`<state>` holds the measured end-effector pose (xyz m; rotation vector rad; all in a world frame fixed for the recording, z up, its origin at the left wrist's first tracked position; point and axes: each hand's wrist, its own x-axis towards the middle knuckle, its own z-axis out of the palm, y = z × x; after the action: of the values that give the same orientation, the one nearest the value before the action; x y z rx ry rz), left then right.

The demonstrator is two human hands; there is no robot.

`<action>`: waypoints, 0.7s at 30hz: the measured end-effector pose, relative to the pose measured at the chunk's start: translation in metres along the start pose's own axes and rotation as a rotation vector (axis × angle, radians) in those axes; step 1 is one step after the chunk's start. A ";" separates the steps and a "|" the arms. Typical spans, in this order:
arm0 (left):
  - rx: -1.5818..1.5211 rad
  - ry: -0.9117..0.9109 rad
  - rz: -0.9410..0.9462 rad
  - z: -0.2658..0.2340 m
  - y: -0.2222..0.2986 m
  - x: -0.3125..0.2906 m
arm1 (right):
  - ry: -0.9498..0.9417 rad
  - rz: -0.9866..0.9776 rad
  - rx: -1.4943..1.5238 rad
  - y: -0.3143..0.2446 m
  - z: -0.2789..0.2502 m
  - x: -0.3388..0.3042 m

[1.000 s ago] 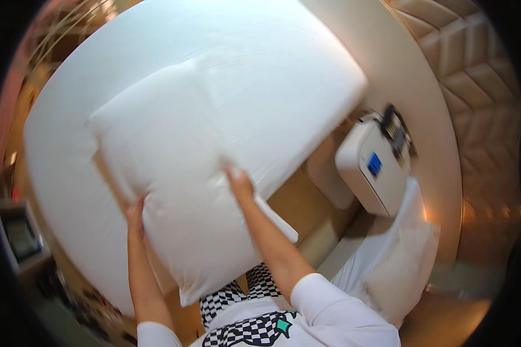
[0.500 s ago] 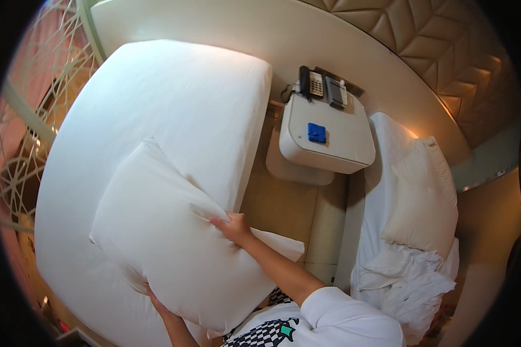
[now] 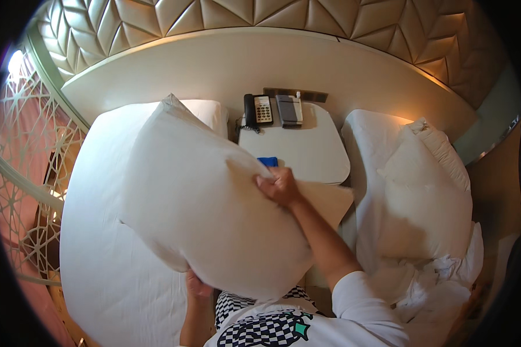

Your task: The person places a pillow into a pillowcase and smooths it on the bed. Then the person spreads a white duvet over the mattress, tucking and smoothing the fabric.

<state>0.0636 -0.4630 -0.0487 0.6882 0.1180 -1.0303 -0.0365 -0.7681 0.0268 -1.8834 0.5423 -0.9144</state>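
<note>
A plump white pillow (image 3: 197, 191) is held up in front of my body, tilted, with its cover's loose end sticking out at the right. My right hand (image 3: 278, 186) grips its upper right edge, fingers closed on the fabric. Low on the near left side, my left hand (image 3: 197, 284) is closed on the pillow's lower edge; some of its fingers are hidden behind the pillow. Beneath and left of it lies a bed (image 3: 98, 231) with a smooth white sheet.
Between the two beds stands a white nightstand (image 3: 324, 144) with a black telephone (image 3: 257, 110), a grey box (image 3: 288, 111) and a partly hidden blue item (image 3: 268, 162). On the right bed (image 3: 362, 139) lie pillows (image 3: 425, 202) and crumpled white linen (image 3: 434, 289). A lattice screen (image 3: 35, 191) borders the left side.
The pillow has come up and to the right with both hands still gripping it, now covering part of the nightstand. My view has tilted up toward the padded headboard wall.
</note>
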 end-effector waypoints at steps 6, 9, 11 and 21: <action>0.046 -0.119 -0.383 0.029 -0.098 0.067 | -0.042 -0.106 -0.235 0.025 -0.098 0.059; 0.013 -0.128 -0.514 0.044 -0.138 0.100 | -0.089 -0.132 -0.314 0.048 -0.116 0.081; -0.004 -0.109 -0.538 0.054 -0.160 0.119 | -0.125 -0.200 -0.355 0.072 -0.122 0.094; 0.065 -0.122 -0.840 0.083 -0.227 0.239 | -0.153 -0.217 -0.647 0.172 -0.154 0.193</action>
<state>-0.0143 -0.7639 -0.1866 0.6382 0.2825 -1.8839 -0.0351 -1.0663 -0.0120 -2.6145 0.5928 -0.7727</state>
